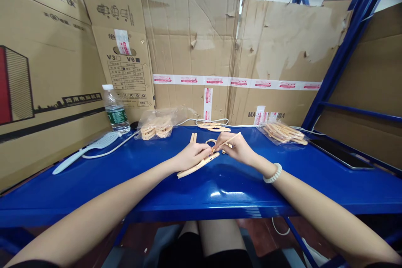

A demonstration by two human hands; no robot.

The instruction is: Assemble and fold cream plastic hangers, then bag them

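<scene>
My left hand (192, 157) is closed on a curved, pale wooden piece (197, 167) just above the blue table. My right hand (237, 149) pinches a thin wooden stick (231, 138), which slants up to the right. The fingertips of both hands meet near the upper end of the curved piece; the small part between them is too small to make out. Behind my left hand stand two short wooden strips (194, 137). A ring-shaped wooden piece (211, 141) shows between the hands, partly hidden by my right fingers.
Bagged wooden pieces lie at the back left (157, 127) and back right (284, 132). Loose pieces (214, 126) and a white cable are at the rear. A bottle (117, 111) and hairbrush (100, 141) sit left, a dark tablet (339, 153) right. Cardboard walls (194, 42) surround the blue table (132, 188).
</scene>
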